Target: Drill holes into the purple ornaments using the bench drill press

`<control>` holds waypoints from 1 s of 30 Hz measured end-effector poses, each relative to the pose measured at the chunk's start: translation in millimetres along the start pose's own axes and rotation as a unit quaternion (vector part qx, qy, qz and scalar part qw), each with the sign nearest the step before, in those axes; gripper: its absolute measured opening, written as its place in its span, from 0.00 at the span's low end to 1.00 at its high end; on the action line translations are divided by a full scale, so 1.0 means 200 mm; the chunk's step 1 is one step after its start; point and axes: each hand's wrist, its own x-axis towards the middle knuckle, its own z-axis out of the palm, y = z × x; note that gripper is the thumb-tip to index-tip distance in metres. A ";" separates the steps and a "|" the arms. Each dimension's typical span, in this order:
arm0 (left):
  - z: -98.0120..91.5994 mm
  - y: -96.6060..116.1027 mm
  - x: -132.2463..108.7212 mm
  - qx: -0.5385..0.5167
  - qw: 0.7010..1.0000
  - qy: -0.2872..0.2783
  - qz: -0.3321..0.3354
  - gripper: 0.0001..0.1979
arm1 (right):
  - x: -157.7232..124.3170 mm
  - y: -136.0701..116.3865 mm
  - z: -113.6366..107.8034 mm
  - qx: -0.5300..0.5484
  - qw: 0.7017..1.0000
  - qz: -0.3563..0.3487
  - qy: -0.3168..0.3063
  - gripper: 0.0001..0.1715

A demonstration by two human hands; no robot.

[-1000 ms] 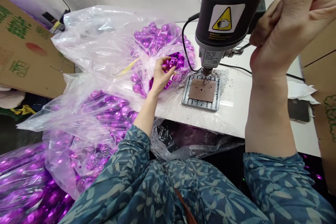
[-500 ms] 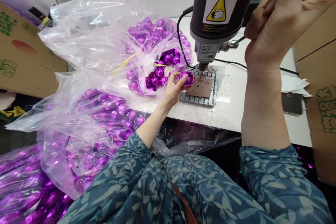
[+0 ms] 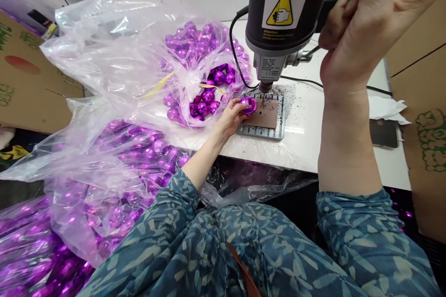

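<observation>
My left hand [image 3: 232, 116] grips a shiny purple ball [image 3: 248, 105] and holds it at the left edge of the drill press's slotted metal base [image 3: 259, 131], beside a brown pad [image 3: 266, 113]. The drill bit [image 3: 265, 86] hangs just above and to the right of the ball. Raised high on the right, my right hand [image 3: 365, 23] is closed around the press's thin metal lever [image 3: 311, 51]. The dark machine head [image 3: 287, 4] carries a yellow warning sticker.
An open clear plastic bag [image 3: 121, 51] full of purple balls [image 3: 205, 102] lies on the white table [image 3: 313, 144] left of the press. More bagged balls [image 3: 114, 176] sit lower left. Cardboard boxes [image 3: 21, 74] flank both sides. A black phone [image 3: 383, 133] lies right.
My left hand lifted a purple ball out of the bag and carried it right to the press base. My right hand stayed on the lever.
</observation>
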 end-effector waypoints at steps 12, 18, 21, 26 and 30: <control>-0.07 -0.16 0.20 0.160 0.971 -0.083 0.159 0.38 | 0.00 0.04 -0.01 0.025 1.000 0.000 0.009 0.35; -0.05 -0.18 0.21 0.245 0.947 -0.107 0.181 0.35 | -0.01 0.05 -0.01 0.010 1.000 -0.009 0.008 0.38; -0.05 -0.19 0.21 0.310 0.919 -0.111 0.216 0.33 | -0.01 0.02 -0.02 -0.009 1.000 0.000 -0.019 0.40; -0.07 -0.24 0.22 0.380 0.875 -0.131 0.268 0.32 | -0.01 -0.01 -0.02 -0.019 0.999 0.016 -0.027 0.42; -0.05 -0.28 0.19 0.374 0.871 -0.135 0.289 0.34 | -0.02 -0.03 -0.03 -0.003 0.999 0.025 -0.037 0.40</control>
